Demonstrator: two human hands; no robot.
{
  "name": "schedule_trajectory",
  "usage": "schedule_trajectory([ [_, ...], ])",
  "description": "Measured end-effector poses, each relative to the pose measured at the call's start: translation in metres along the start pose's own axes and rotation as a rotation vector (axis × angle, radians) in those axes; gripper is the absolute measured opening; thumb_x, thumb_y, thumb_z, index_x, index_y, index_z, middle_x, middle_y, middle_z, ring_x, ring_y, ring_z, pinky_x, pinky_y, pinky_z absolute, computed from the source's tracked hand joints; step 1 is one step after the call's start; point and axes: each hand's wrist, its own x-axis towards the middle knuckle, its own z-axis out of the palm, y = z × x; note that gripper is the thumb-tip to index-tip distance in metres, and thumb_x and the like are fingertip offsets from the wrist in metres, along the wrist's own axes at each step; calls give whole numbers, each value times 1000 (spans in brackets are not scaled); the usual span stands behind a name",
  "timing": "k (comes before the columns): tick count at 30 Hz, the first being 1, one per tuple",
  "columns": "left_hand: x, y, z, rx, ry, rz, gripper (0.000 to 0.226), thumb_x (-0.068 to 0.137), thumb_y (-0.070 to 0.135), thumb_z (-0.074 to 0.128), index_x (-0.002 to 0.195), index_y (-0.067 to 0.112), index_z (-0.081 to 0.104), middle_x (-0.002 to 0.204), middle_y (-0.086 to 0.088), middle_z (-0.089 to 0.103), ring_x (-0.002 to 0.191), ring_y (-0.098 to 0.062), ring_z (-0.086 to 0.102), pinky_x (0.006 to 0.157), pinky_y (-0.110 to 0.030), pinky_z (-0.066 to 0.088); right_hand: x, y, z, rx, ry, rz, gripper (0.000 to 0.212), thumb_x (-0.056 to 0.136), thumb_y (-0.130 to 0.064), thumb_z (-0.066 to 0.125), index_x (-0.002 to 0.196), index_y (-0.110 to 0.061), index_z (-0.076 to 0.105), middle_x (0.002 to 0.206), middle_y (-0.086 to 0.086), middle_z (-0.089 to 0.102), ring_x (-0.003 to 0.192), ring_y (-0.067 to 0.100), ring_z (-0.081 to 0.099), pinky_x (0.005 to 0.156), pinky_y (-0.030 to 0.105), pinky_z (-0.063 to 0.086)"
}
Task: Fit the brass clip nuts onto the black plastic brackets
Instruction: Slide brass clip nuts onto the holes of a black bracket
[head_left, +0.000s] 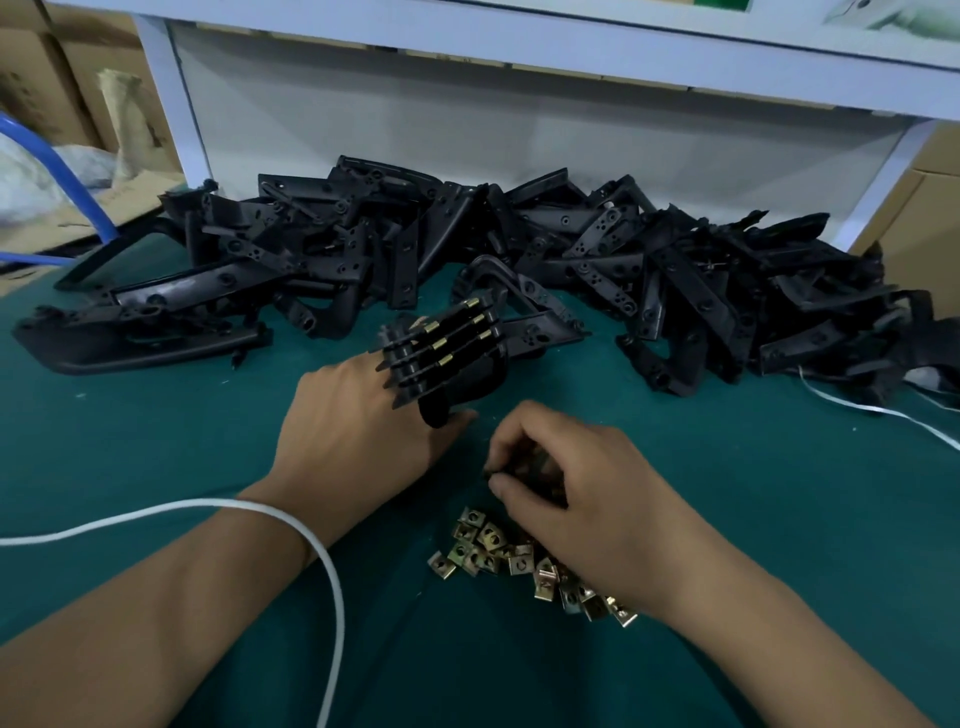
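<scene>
Now | left hand (358, 441) grips stacked brackets (441, 353) | right hand (571, 488) pinches dark part above clip nuts (493, 545)

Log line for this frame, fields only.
left hand: grips bracket stack, clips fitted | right hand: pinches small dark part over clip nuts | bracket pile: behind

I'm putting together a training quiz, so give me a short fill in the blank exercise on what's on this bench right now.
1. The loose brass clip nuts lie on a ____ mat.
2. The stack of brackets with brass clips fitted is held by the ____ hand.
3. The unfitted black brackets lie in a heap at the ____ of the bench.
4. A ____ cord drapes over the left forearm.

Missing words: green; left; back; white
</scene>
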Motion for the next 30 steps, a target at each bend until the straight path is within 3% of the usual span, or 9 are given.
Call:
schedule_trajectory([
  [3, 0, 0, -2, -49, -16, -26, 47, 84, 57, 59, 124, 36, 67, 85, 9, 71, 67, -25, 68, 50, -27, 45, 0, 0, -4, 204, 140, 18, 13, 99, -20, 69, 99, -31, 62, 93, -7, 67, 87, 14, 66, 74, 27, 56],
  [6, -1, 1, -4, -96, -71, 7, 48, 84, 55, 56, 128, 38, 63, 91, 12, 71, 74, -23, 68, 52, -29, 50, 4, 2, -9, 398, 278, 23, 16, 101, -12, 67, 99, -29, 67, 96, -3, 69, 85, 17, 71, 78, 30, 60],
  [9, 0, -2, -7, -134, -134, 1, 51, 82, 61, 46, 124, 42, 68, 100, 14, 74, 85, -21, 71, 62, -32, 58, 8, 2, -12, 558, 388, 13, 18, 101, -5, 65, 106, -21, 72, 95, 2, 71, 82, 19, 74, 83, 33, 63],
  [13, -2, 0, -13, -132, -103, 57, 41, 78, 56, 51, 106, 40, 76, 83, 12, 74, 71, -19, 71, 59, -23, 53, 8, -1, -13, 619, 462, -9, 18, 100, -9, 66, 111, -18, 77, 92, 2, 76, 80, 20, 76, 84, 35, 64],
  [16, -3, 3, -14, -134, -157, 84, 43, 77, 57, 52, 103, 35, 77, 82, 9, 75, 70, -22, 71, 56, -28, 57, 6, -5, -10, 577, 475, -40, 15, 100, -18, 66, 107, -21, 78, 91, 3, 76, 79, 24, 77, 80, 35, 64],
  [20, -1, 5, -15, -186, -237, 59, 50, 76, 63, 48, 110, 37, 74, 91, 8, 75, 79, -25, 71, 63, -37, 59, 4, -7, -5, 545, 475, -51, 11, 99, -25, 67, 100, -21, 78, 89, 1, 77, 77, 24, 78, 76, 35, 64],
  [25, -2, 7, -18, -179, -245, 49, 49, 75, 64, 48, 106, 36, 74, 89, 9, 74, 78, -25, 70, 62, -36, 58, 6, -5, -2, 621, 452, -76, 12, 100, -7, 68, 105, -18, 71, 94, 8, 74, 80, 27, 77, 75, 37, 65],
  [30, 0, 8, -19, -196, -218, 88, 34, 76, 59, 52, 92, 34, 70, 76, 10, 68, 65, -23, 66, 51, -31, 51, 5, -4, 3, 591, 378, -85, 17, 102, -2, 65, 105, -19, 68, 94, 2, 70, 89, 28, 75, 80, 35, 65],
])
